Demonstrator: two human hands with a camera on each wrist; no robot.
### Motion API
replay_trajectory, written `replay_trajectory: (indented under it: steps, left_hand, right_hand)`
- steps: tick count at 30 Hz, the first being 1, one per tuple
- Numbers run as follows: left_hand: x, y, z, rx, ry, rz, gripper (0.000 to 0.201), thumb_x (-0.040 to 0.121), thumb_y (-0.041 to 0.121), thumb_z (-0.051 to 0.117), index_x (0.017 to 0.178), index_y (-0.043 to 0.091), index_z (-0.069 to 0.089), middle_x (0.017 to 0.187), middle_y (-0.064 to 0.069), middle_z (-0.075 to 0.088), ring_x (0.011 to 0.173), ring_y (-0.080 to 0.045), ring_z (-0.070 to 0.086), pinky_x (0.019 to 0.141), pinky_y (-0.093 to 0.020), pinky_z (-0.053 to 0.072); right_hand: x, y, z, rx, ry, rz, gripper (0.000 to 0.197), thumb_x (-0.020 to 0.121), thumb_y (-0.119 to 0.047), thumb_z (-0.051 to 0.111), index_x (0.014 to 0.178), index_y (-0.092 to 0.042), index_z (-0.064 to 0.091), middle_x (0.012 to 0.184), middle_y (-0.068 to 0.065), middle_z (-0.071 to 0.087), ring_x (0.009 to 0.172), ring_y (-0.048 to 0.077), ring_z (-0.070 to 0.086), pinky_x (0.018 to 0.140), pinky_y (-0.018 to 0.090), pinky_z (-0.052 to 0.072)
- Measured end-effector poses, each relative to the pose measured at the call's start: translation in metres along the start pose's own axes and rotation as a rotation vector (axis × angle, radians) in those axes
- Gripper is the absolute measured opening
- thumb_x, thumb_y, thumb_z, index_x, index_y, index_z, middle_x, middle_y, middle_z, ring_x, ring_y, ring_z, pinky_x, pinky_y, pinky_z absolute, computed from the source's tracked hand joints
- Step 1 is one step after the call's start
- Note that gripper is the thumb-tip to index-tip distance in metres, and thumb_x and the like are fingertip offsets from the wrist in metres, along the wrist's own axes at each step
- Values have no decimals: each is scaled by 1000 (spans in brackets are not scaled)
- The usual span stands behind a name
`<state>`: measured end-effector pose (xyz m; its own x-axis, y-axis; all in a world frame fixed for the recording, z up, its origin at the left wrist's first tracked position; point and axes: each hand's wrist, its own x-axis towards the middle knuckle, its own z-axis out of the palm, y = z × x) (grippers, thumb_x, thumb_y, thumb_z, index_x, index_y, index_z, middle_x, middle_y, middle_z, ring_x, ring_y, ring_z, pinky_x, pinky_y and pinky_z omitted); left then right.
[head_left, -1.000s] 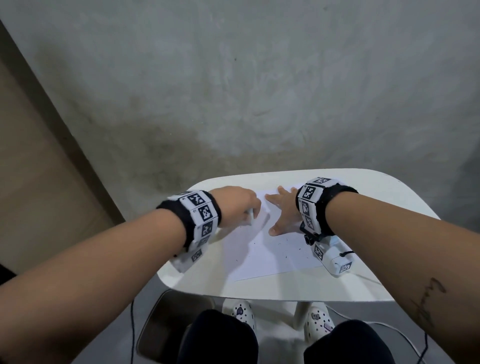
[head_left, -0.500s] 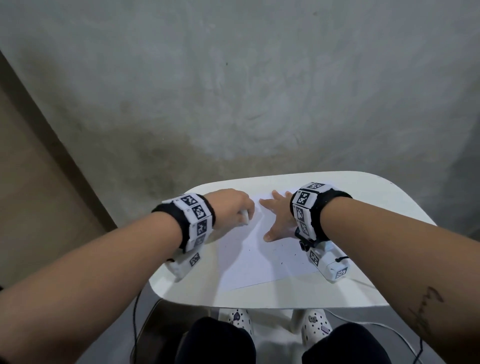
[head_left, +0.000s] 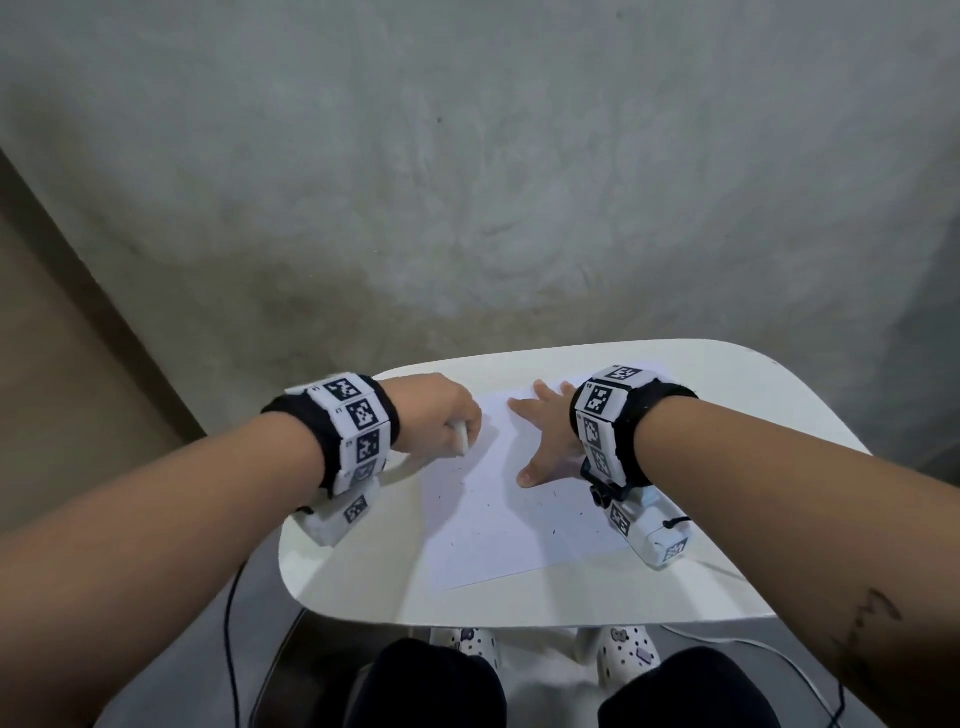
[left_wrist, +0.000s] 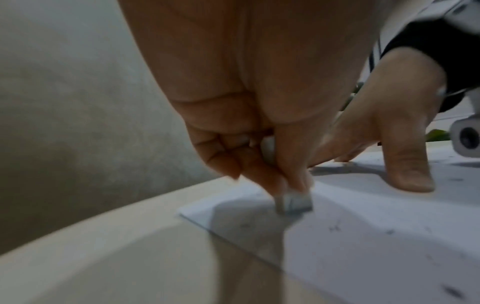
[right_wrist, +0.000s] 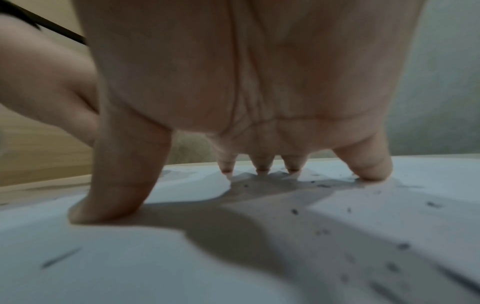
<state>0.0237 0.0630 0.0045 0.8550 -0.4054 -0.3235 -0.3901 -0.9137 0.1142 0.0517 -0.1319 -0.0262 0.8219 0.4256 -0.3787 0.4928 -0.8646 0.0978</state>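
A white sheet of paper (head_left: 509, 525) lies on a small white table (head_left: 363, 571). My left hand (head_left: 447, 415) pinches a small white eraser (head_left: 461, 440) between thumb and fingertips. The eraser's (left_wrist: 293, 202) lower end touches the paper (left_wrist: 363, 236) near its far left corner. My right hand (head_left: 545, 436) lies spread on the sheet's far right part. The thumb and fingertips of that right hand (right_wrist: 233, 82) press down on the paper (right_wrist: 233, 257). Dark crumbs and short marks are scattered over the sheet.
A rough grey wall rises just behind the table. The table's rounded near edge (head_left: 519, 616) sits above my knees and two white clogs (head_left: 623, 649). Cables (head_left: 231, 623) run across the floor on the left and right.
My left hand with the eraser has slid a little to the left, away from the right hand. The right hand stays pressed on the paper. The head view has shifted slightly.
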Motion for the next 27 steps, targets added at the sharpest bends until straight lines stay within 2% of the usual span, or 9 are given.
replay_trajectory:
  steps: [3,6,9,14,16,19,21,24,27]
  left_hand:
    - [7,1,-14,78,-41,-28,18,83,15,57,89,28,67,98,7,67,93,-18,59,84,-36,51]
    - [20,4,-7,119,173,-30,20,88,16,54,102,24,66,104,6,62,95,-21,58,76,-29,43]
    - [16,-1,9,5,256,-37,15,86,14,58,97,20,66,99,6,59,92,-21,57,76,-28,41]
    - [-4,-5,-8,84,-84,-89,20,83,11,58,91,27,68,99,6,67,93,-17,58,82,-33,50]
    - [-2,-6,-14,122,-61,-90,25,85,9,54,96,27,68,103,5,67,95,-18,59,83,-32,49]
    - [5,-6,-7,109,143,-69,23,88,14,54,105,23,66,107,3,63,98,-21,58,83,-31,46]
    - [4,-10,4,55,181,-40,17,90,20,58,106,21,65,106,6,60,97,-18,56,81,-28,42]
    - [-5,-18,7,22,125,-38,13,88,19,61,100,22,67,100,8,60,91,-15,54,78,-27,42]
    - [-12,-25,-8,151,-79,-155,18,85,10,56,90,25,65,96,10,64,89,-15,57,82,-32,50]
  right_hand:
    - [1,0,0,5,2,-3,107,71,-70,59,152,-33,-1,160,7,-8,146,37,10,114,52,16]
    - [2,0,1,7,7,-1,108,69,-70,59,151,-35,0,161,7,-7,145,37,11,114,51,17]
    - [2,0,0,0,-7,3,107,70,-70,59,151,-34,-2,160,6,-10,147,35,7,115,51,14]
    - [3,-3,1,17,-22,-28,108,70,-67,62,151,-37,-2,160,2,-12,147,33,4,115,52,13]
    - [4,-3,-1,-3,-23,-25,108,70,-69,61,151,-36,-3,160,3,-12,147,34,6,115,52,13]
    - [6,-4,-2,10,-35,-14,109,69,-70,60,151,-36,-3,160,4,-13,147,35,8,115,51,14]
    - [6,-4,-2,14,-35,-16,109,69,-70,60,151,-36,-3,160,4,-12,147,35,7,115,51,13]
    - [4,-4,-3,5,-34,-19,108,71,-69,60,151,-36,-3,160,4,-12,147,34,7,115,50,14]
    - [4,-4,-2,-3,-24,-14,108,69,-71,59,151,-38,-3,160,3,-12,147,33,9,115,51,16]
